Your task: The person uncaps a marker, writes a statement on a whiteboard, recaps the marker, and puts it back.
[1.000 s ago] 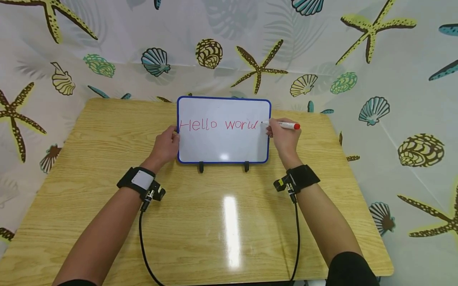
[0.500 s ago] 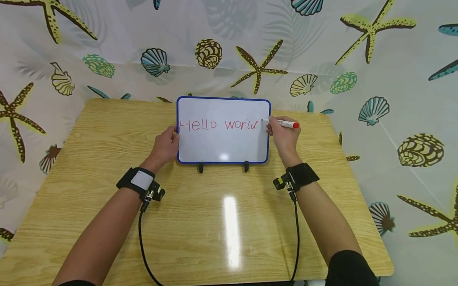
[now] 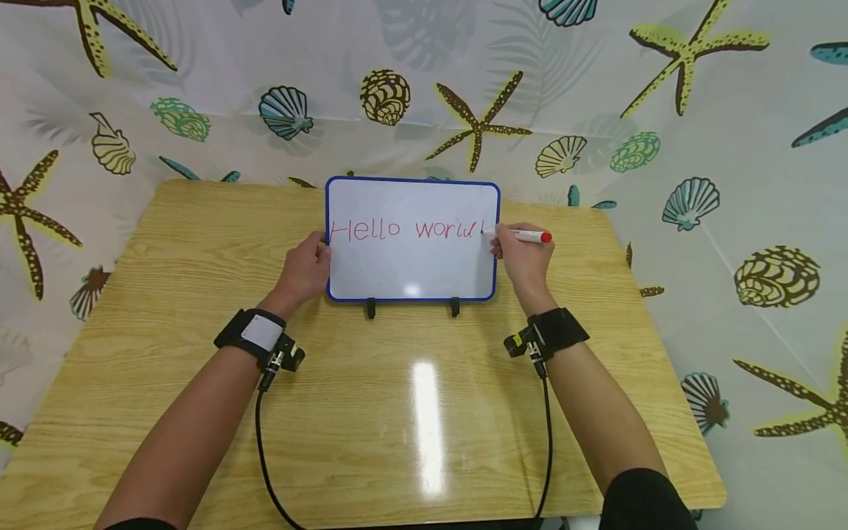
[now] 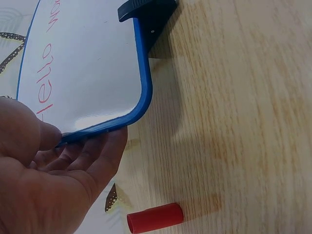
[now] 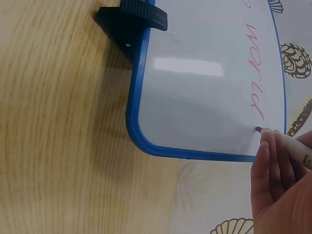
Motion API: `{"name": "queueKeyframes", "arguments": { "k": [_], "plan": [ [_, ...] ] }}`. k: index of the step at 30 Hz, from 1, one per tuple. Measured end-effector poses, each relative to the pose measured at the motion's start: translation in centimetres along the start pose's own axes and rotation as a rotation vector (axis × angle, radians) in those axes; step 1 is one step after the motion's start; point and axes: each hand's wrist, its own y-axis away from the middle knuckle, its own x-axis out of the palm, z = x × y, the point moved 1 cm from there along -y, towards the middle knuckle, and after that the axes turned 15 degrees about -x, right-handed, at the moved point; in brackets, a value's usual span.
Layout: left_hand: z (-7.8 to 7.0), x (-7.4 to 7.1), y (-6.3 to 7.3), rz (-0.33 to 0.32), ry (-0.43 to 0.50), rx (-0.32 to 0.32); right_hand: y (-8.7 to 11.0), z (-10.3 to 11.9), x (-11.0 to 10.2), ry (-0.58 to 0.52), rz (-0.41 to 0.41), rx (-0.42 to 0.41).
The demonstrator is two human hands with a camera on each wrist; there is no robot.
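Note:
A small whiteboard [image 3: 411, 269] with a blue frame stands tilted on black stand feet [image 3: 371, 308], with "Hello world" in red handwriting [image 3: 411, 230] across its upper half. My left hand [image 3: 306, 266] grips the board's left edge; in the left wrist view the thumb lies at the front and the fingers reach behind the frame. In my right hand [image 3: 526, 258] a white marker [image 5: 294, 148] with a red end is pinched between thumb and fingers. Its dark tip is at the board's surface, just right of the last letter, beside a short red stroke.
A red marker cap [image 4: 156, 218] lies on the wooden table [image 3: 344, 412] left of the board, seen in the left wrist view. Behind the table hangs a curtain [image 3: 218, 44] printed with shells and starfish. Black cables [image 3: 260, 442] run from both wrist cameras.
My right hand has risen slightly, then come down with the marker, and a short red upright stroke now shows after the last letter. The left hand keeps its grip on the board.

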Motion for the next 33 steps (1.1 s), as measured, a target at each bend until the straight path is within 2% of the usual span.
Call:
{"name": "queueKeyframes", "arguments": {
  "k": [15,33],
  "plan": [
    [-0.1,0.0,0.2,-0.001,-0.016,0.0,0.8,-0.2,0.0,0.017,0.01,-0.002],
    [-0.4,0.0,0.3,-0.002,-0.013,-0.018,1.2,-0.1,-0.2,0.023,0.007,-0.059]
  ]
}}
